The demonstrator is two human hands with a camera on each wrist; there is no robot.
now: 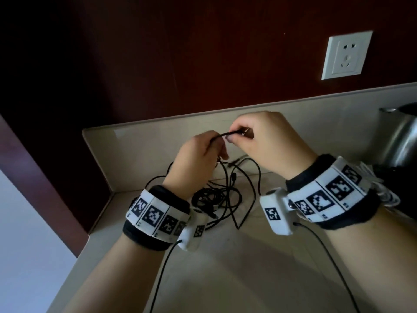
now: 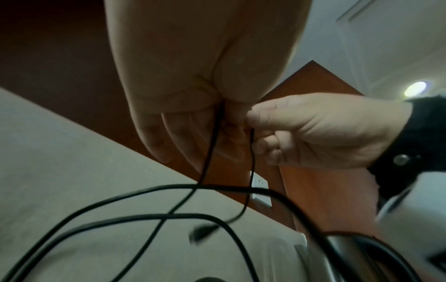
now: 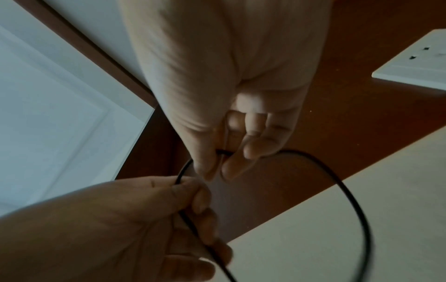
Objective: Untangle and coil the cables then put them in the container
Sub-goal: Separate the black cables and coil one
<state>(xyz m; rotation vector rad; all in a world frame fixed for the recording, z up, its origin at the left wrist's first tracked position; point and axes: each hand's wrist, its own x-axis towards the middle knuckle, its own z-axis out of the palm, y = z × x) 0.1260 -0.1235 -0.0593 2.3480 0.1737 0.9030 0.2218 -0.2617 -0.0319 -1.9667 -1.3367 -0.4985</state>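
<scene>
A tangle of thin black cables (image 1: 216,197) lies on the beige counter (image 1: 225,267) near its back left corner. Both hands are raised above the tangle, close together. My left hand (image 1: 203,152) pinches one black cable (image 1: 225,134) between thumb and fingers, and the strand hangs from it down to the pile (image 2: 207,152). My right hand (image 1: 259,136) pinches the same cable by its end just to the right (image 3: 222,152). A short stretch of cable spans the gap between the two hands. A loop of it curves away below (image 3: 357,209). No container is in view.
A white wall socket (image 1: 346,56) sits on the dark red wall at the upper right. A shiny metal vessel (image 1: 399,141) stands at the counter's right edge. The counter has a raised beige back edge (image 1: 158,123) and ends at the left near a white surface (image 1: 27,245).
</scene>
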